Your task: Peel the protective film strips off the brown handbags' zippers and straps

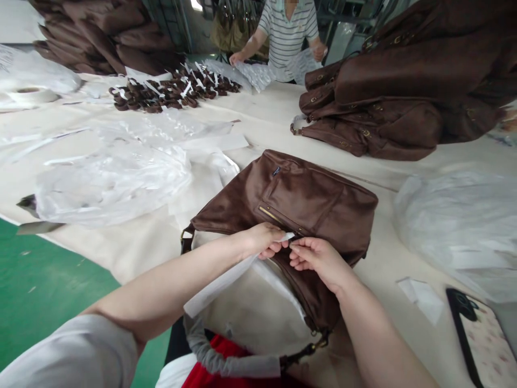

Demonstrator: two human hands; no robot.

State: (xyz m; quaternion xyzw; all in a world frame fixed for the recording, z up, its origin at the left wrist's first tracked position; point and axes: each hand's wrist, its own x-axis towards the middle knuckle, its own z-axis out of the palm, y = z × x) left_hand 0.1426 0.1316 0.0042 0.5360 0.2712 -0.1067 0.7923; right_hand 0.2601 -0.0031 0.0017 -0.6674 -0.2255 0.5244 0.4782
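A dark brown handbag (315,194) lies on the table in front of me, its brass zipper (270,214) facing up. Over the bag's near edge, my left hand (266,240) is closed on a strip of thin white paper (226,283), whose short end sticks out past the fingers. Close beside it, my right hand (313,256) pinches at the zipper's right end; whatever sits between its fingertips is too small to make out. The bag's strap, wrapped in whitish padding (226,361), hangs toward my lap.
Brown bags (404,102) are piled at the right, with more bags (105,32) back left. Straps (173,89) lie heaped near clear plastic (121,172). More plastic (464,226) and a phone (484,339) are at right. Across the table, a person (288,37) handles plastic.
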